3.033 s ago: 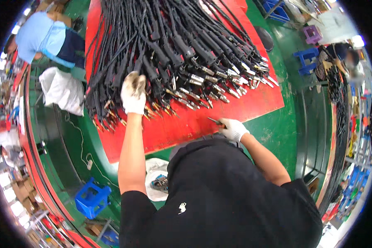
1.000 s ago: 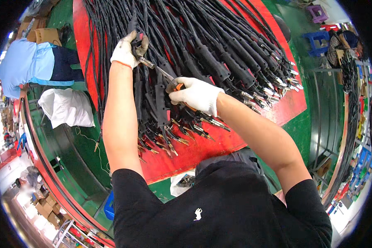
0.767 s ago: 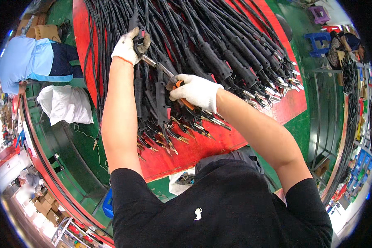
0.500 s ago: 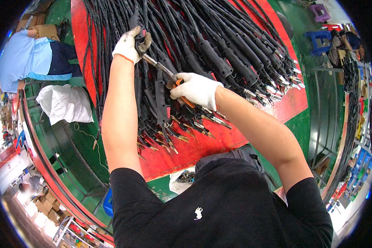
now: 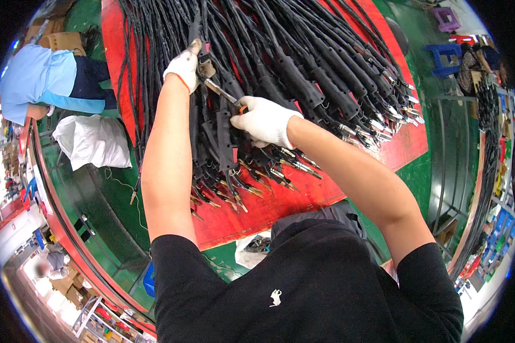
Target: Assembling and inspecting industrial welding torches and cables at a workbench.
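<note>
White gloves cover both hands. Far left of centre, my left hand (image 5: 183,67) is closed round a black cable handle (image 5: 195,28) with a small reddish patch on its side. A silvery metal rod (image 5: 220,90) runs from that handle down to my right hand (image 5: 264,121). My right hand is closed round an orange-handled hand tool (image 5: 243,109); its kind is hidden by the glove. Around and under both hands lie many black cables with black handles (image 5: 296,80) and bare metal ends.
The cables spread over a red tabletop (image 5: 234,220). A white sack (image 5: 91,143) stands left of it, near a co-worker in a light blue shirt (image 5: 43,74). Blue stools (image 5: 443,59) and a rack of black cables (image 5: 486,143) are at right.
My left hand has shifted slightly right and its grip has turned a little. My right hand has rolled over the tool, so less orange shows. The co-worker at left has moved an arm.
</note>
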A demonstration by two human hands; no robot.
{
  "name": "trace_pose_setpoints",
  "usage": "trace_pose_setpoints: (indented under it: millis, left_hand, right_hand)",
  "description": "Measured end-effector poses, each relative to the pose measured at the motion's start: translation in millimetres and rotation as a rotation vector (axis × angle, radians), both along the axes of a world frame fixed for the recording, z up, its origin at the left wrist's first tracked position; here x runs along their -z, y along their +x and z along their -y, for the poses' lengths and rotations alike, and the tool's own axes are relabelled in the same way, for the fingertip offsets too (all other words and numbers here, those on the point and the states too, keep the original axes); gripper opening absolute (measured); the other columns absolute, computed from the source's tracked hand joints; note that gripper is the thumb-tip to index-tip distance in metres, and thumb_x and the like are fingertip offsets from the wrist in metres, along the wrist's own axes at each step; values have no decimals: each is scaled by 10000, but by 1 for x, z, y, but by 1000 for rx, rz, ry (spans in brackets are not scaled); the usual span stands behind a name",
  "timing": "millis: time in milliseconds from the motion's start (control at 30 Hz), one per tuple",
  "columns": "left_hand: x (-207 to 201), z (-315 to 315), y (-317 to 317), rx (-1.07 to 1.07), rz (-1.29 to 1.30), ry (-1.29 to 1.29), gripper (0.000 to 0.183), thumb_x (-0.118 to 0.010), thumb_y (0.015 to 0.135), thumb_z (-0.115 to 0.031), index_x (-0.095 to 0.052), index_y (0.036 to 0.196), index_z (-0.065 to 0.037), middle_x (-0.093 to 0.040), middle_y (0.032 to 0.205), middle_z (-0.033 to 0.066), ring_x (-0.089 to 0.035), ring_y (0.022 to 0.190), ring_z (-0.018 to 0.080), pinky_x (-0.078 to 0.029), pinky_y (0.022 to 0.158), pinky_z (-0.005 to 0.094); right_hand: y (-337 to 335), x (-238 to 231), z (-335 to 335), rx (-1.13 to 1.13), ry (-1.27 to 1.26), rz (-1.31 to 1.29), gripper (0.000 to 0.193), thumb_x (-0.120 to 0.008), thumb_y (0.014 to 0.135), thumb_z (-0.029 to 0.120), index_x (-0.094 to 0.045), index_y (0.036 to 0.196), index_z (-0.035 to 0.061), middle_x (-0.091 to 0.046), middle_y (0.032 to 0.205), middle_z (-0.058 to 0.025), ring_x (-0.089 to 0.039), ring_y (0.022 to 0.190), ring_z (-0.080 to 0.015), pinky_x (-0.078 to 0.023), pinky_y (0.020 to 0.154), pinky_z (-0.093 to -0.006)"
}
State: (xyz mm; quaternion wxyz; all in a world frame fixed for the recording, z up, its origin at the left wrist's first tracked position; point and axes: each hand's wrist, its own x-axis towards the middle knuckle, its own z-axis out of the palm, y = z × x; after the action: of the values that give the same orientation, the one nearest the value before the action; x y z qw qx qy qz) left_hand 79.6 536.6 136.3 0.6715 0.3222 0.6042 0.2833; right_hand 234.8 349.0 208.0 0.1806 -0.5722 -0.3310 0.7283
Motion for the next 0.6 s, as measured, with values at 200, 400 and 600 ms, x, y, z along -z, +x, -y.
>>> trace_pose_setpoints:
  millis: [200,400,600]
  left_hand:
    - [-11,4,-9,91,-473,-42,747,-674,866,-689,-654,1265,-57,-672,1097,93,-644,868,231,-528,780,423]
    - [-20,-9,-36,102,-556,29,864,-729,832,-624,-591,1358,47,-510,1464,283,-526,1340,400,-550,910,550]
    - [-18,-27,-98,33,-405,-114,645,-724,806,-702,-619,1043,-111,-478,657,-7,-362,429,85,-284,403,275]
  right_hand:
    - [-25,9,5,61,-45,-156,213,-588,939,212,-571,1040,25,-456,664,-24,-391,463,-132,-323,412,-342]
    - [-19,-13,68,-273,2,-63,278,-623,895,287,-646,962,18,-666,767,-172,-664,615,-245,-490,533,-384]
    - [25,-3,161,14,107,-22,315,-655,923,263,-602,1118,21,-639,935,-94,-608,907,-199,-493,847,-347]
